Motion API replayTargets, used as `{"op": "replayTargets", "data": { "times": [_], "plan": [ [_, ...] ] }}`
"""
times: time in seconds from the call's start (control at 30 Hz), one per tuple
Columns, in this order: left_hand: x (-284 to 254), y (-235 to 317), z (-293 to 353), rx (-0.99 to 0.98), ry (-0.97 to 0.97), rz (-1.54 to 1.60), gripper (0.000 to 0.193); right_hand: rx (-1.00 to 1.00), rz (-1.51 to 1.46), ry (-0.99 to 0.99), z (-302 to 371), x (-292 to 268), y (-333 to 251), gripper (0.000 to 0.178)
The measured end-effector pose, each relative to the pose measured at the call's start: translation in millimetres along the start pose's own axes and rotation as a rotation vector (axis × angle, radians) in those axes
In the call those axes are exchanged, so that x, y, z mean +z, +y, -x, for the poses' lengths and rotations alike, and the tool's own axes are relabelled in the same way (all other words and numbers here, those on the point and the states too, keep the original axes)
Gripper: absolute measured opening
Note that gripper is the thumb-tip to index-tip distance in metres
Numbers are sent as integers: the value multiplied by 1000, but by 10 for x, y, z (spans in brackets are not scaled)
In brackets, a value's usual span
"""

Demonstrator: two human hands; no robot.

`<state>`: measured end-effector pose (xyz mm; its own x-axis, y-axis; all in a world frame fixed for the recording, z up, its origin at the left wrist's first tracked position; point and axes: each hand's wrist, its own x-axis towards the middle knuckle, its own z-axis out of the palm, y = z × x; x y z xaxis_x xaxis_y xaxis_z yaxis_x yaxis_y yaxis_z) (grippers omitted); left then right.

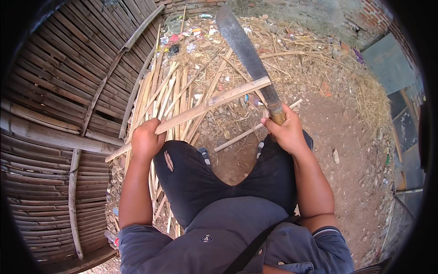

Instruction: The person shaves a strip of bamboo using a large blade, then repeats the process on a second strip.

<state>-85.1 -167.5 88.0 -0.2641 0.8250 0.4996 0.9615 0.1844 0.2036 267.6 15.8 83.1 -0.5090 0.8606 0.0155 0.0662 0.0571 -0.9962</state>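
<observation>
My left hand [147, 137] is closed around a split bamboo strip [191, 113], which slants up to the right across my knees. In my right hand [288, 131] is a machete [246, 48], gripped by its wooden handle [276, 114]. Its broad dark blade points up and away, leaning a little to the left. The strip's far end reaches the blade just above the handle; whether the two touch I cannot tell. Beneath my right hand, a shorter bamboo stick [250, 132] lies near the ground between my knees.
Many split bamboo strips [178, 86] lie heaped on the left, beside a slatted bamboo wall [54, 91]. Straw and litter [191, 47] cover the ground ahead, up to a masonry wall [301, 18]. Grey panels [388, 64] lean at the right. Bare dirt [342, 132] stretches right of my legs.
</observation>
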Motion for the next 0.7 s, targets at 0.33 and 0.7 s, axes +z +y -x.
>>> {"op": "replayTargets", "data": {
  "times": [0.33,0.7],
  "plan": [
    [194,394,14,-152,-224,70,15,123,-366,152,56,372,-16,24],
    [-153,-272,38,72,-3,-39,28,-64,189,-141,64,-246,-257,28]
  ]
}}
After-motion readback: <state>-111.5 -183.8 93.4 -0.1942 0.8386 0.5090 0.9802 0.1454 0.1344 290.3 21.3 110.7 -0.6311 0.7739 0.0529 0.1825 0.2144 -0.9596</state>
